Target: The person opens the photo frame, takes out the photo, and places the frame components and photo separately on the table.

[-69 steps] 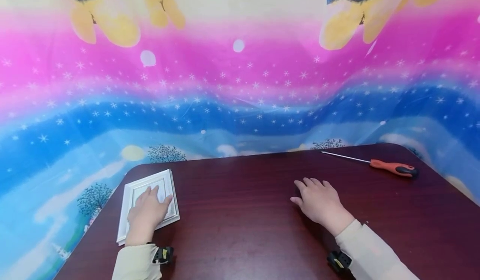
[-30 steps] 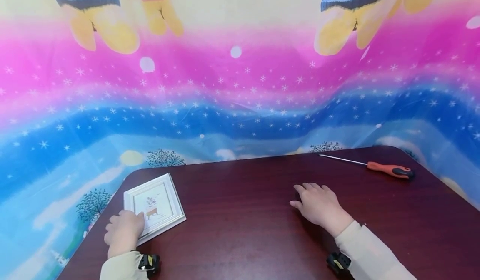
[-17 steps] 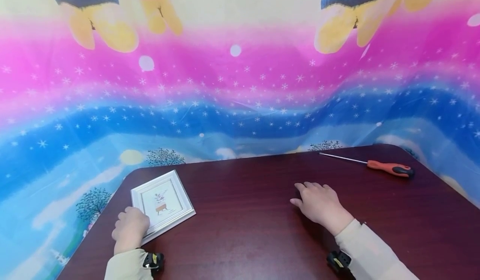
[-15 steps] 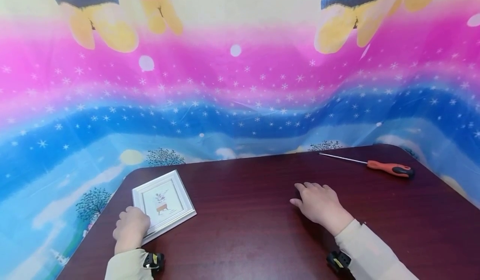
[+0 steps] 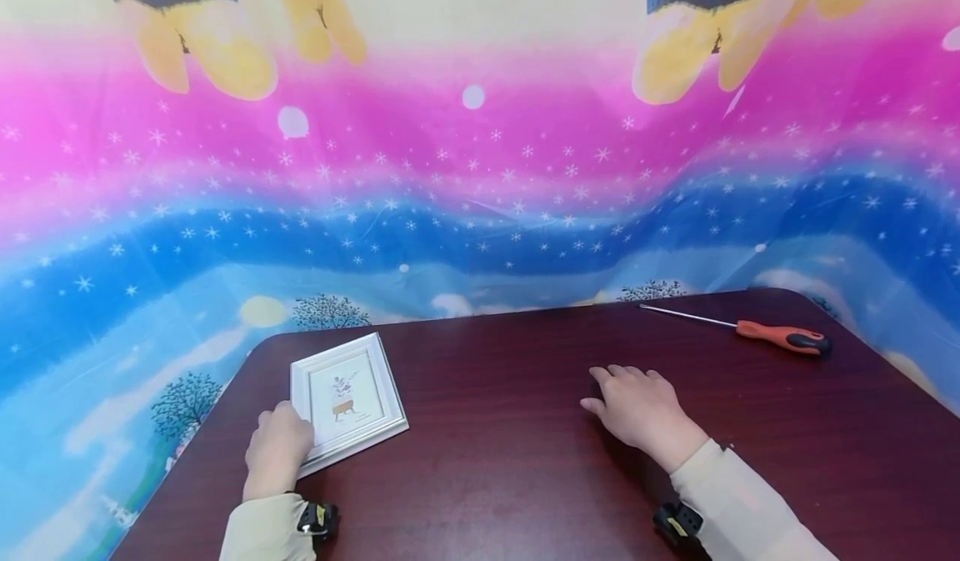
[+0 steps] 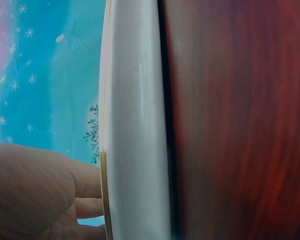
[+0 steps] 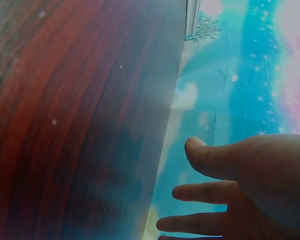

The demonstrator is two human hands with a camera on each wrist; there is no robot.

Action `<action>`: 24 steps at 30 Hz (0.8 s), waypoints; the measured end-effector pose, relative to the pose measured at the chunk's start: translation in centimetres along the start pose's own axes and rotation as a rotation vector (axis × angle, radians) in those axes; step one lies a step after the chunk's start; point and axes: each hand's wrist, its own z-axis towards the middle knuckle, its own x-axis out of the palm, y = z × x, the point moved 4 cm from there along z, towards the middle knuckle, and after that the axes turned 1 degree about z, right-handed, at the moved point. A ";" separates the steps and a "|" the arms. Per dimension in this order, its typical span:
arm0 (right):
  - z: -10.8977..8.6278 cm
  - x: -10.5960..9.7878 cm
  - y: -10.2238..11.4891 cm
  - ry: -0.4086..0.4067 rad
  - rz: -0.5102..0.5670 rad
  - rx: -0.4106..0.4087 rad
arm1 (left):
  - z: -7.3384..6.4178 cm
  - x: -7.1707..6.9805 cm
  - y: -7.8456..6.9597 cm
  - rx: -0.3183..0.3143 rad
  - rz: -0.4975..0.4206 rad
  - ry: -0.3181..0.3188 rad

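A white picture frame (image 5: 351, 396) with a plant picture lies face up at the left of the table (image 5: 487, 428). My left hand (image 5: 276, 448) grips its left edge, fingers curled at the side; the thumb is not clearly seen. In the left wrist view the frame's pale side (image 6: 137, 120) fills the middle, and the hand (image 6: 40, 192) reaches to it from the left. My right hand (image 5: 645, 407) stays low over the table's right half, holding nothing. Its thumb and fingers are spread loosely in the right wrist view.
A screwdriver (image 5: 780, 336) with an orange and black handle lies at the table's far right, its shaft pointing left. A printed cloth (image 5: 480, 169) hangs behind the table. Each wrist wears a small black camera (image 5: 318, 519).
The left hand first lay over the frame's middle, then shifted to its left edge. Since then hand and frame have slid to the right together. The right hand has barely moved.
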 end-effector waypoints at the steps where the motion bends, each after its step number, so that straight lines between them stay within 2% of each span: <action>1: 0.0 0.0 0.0 -0.003 -0.001 -0.001 | 0.0 0.0 -0.1 0.003 0.000 -0.004; 12: 0.1 -0.1 -0.1 -0.033 -0.004 -0.011 | 0.1 0.4 -0.9 0.014 0.028 -0.007; 24: 0.3 -0.8 -0.9 -0.036 0.047 -0.011 | -0.2 0.5 -2.0 0.056 0.039 -0.032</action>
